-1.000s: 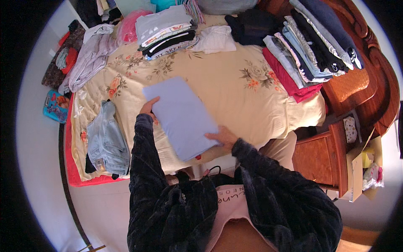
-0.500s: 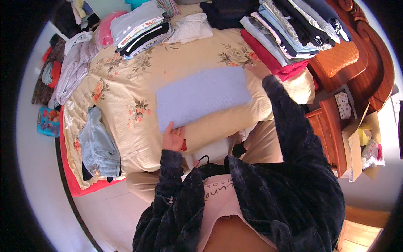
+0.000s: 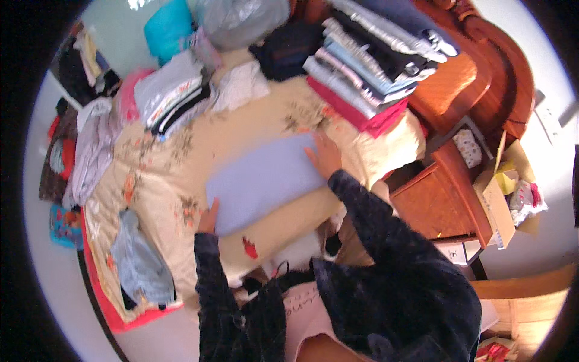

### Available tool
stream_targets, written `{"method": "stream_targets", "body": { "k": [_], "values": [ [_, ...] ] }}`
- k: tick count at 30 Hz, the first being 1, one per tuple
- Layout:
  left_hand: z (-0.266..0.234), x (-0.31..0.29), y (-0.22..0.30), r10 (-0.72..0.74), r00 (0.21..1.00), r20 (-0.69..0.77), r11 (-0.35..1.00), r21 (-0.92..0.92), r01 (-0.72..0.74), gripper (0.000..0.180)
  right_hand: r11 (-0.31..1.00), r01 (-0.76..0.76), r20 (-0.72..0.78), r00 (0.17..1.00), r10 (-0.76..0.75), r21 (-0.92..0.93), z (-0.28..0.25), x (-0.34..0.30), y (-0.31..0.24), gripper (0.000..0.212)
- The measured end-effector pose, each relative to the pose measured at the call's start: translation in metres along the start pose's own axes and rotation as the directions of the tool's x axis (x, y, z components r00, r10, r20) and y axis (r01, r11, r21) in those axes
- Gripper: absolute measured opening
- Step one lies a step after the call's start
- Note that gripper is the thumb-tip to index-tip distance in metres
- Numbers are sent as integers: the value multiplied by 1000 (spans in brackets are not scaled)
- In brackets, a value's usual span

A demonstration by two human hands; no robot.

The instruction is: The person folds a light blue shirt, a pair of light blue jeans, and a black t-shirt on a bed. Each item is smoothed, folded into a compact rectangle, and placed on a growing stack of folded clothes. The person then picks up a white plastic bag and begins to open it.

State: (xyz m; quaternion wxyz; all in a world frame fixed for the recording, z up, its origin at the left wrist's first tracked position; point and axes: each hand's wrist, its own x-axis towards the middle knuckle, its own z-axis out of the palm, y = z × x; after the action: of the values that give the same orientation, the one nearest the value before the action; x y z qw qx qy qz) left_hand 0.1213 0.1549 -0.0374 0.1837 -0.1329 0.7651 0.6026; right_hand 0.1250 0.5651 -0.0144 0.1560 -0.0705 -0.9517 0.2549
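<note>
A pale lilac-blue folded cloth (image 3: 265, 181) lies flat in a rectangle near the front edge of the bed; I cannot tell which garment it is. At its left edge rests my left hand (image 3: 208, 218), with its fingers stretched out along the side. My right hand (image 3: 325, 155) touches the far right corner of the cloth, fingers spread. Neither hand grips anything.
Tall stacks of folded clothes (image 3: 368, 66) stand at the back right, and a smaller stack (image 3: 172, 90) at the back left. Folded jeans (image 3: 142, 259) lie on the bed's left side. A wooden cabinet (image 3: 437, 202) and an open cardboard box (image 3: 494, 205) stand at the right.
The view has shifted and tilted. My right hand has come in from beside the cloth onto its right end. My left hand has moved from the front edge to the left edge.
</note>
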Motion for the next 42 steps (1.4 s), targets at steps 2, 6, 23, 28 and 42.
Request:
{"method": "stream_targets", "body": {
  "k": [2, 6, 23, 28, 42],
  "values": [
    [46, 26, 21, -25, 995, 95, 990, -132, 38, 77, 952, -285, 12, 958, 288, -114, 0, 7, 76, 80],
    [18, 14, -12, 228, 965, 130, 961, -189, -202, 62, 943, -278, 79, 960, 268, 182, 17, -21, 1, 88],
    [98, -56, 295, 464, 808, 363, 885, -226, -407, 49, 152, -284, 297, 952, -69, 947, -297, 3, 10, 41],
    [186, -61, 556, 764, 398, 508, 418, 81, -905, 54, 106, 119, -122, 992, 28, 987, -443, 36, 4, 27],
    [498, 68, 608, 790, 72, 609, -136, 288, -948, 54, -106, 319, -292, 933, 211, 942, -386, 157, 99, 32]
  ]
}}
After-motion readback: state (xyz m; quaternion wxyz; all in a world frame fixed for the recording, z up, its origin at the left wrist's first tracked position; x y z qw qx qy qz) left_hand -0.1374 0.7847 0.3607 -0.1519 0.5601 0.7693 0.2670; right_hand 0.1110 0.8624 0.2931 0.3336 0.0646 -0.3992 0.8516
